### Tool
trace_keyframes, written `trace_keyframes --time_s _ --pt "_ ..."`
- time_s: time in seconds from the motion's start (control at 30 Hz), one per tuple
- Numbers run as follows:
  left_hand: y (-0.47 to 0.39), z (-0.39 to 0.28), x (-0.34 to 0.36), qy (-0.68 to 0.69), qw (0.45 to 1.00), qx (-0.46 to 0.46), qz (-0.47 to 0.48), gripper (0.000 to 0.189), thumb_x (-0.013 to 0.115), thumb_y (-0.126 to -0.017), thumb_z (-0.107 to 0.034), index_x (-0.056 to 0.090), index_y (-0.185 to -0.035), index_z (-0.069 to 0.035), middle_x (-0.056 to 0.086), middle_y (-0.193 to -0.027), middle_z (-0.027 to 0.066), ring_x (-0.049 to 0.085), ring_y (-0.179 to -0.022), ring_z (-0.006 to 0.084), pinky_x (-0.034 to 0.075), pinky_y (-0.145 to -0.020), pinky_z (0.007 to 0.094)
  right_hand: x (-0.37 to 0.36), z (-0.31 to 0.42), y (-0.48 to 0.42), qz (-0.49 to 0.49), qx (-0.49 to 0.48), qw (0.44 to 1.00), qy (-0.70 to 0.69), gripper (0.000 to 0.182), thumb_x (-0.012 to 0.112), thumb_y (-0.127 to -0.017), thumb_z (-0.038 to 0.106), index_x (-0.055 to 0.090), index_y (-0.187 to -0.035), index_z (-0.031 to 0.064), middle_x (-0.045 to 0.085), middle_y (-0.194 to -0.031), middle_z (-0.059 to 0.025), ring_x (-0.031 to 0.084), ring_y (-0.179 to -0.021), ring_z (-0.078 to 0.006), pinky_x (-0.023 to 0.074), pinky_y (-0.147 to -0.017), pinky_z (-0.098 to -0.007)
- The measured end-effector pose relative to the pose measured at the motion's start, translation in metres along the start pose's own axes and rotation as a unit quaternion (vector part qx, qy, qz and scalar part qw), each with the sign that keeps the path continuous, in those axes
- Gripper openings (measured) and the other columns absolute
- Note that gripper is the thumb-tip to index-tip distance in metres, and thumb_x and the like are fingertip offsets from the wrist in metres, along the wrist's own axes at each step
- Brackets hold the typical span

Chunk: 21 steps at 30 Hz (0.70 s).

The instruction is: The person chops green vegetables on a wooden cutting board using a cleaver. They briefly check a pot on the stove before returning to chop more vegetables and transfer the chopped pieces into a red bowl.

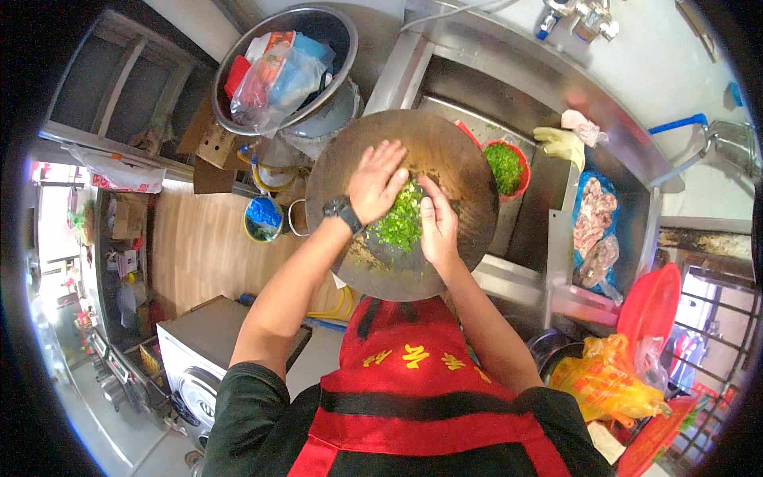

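Chopped green herbs or scallions (398,224) lie in a small heap on a round wooden chopping block (369,277) in front of me. My left hand (377,185), with a black watch on its wrist, lies flat on the block at the upper left edge of the heap, fingers extended. At the heap's right side rests my right hand (440,223), its edge down on the wood and its fingers pointing up and left. No tool shows in either hand. A red plastic strainer or bowl (524,186) of chopped greens stands in the steel sink beyond the block.
A large metal basin (351,45) with plastic bags stands at the upper left. Raw meat in a blue bag (593,211) lies in the right sink compartment, near a pale rubber glove (563,143). A red basin (656,304) and an orange plastic bag (608,375) are lower right.
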<state>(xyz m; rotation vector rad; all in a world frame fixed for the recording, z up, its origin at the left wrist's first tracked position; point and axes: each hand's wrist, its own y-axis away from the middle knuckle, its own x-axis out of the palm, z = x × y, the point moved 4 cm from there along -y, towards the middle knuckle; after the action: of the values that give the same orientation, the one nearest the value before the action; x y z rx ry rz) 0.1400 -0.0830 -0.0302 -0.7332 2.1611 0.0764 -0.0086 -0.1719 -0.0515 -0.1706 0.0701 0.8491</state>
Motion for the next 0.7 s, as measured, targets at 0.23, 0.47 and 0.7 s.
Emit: trace_keyframes --time_s 0.23,0.47,0.7 --pt "0.079 0.000 -0.042 -0.050 0.968 -0.155 -0.193 0.052 0.044 -0.101 -0.035 0.048 -0.139 0.001 0.045 -0.146 0.0229 0.035 -0.141 0.0401 0.022 -0.119 0.0484 -0.070 0.011 -0.011 -0.160 0.004 0.981 0.113 0.038 0.041 -0.105 0.025 0.060 -0.127 -0.0008 0.061 -0.131 -0.0145 0.053 -0.126 -0.0225 0.0376 -0.106 -0.0359" --pt "0.074 -0.059 0.021 0.008 0.989 -0.103 -0.102 0.097 0.067 -0.082 -0.056 0.030 -0.148 0.005 0.024 -0.155 0.0303 0.019 -0.146 0.0462 0.014 -0.118 0.0561 0.001 0.023 0.011 -0.020 0.080 0.994 -0.076 0.049 0.035 -0.107 0.036 0.058 -0.130 -0.0017 0.059 -0.133 -0.0154 0.050 -0.130 -0.0255 0.0318 -0.113 -0.0376" --pt "0.082 -0.048 -0.008 -0.126 0.991 -0.039 0.002 0.132 0.085 -0.049 -0.062 0.027 -0.151 0.000 0.020 -0.158 0.0266 0.019 -0.146 0.0460 0.018 -0.117 0.0584 -0.039 0.006 0.036 -0.117 -0.045 0.988 0.091 0.045 0.036 -0.106 0.032 0.062 -0.121 -0.0018 0.064 -0.124 -0.0100 0.054 -0.122 -0.0222 0.0224 -0.118 -0.0401"
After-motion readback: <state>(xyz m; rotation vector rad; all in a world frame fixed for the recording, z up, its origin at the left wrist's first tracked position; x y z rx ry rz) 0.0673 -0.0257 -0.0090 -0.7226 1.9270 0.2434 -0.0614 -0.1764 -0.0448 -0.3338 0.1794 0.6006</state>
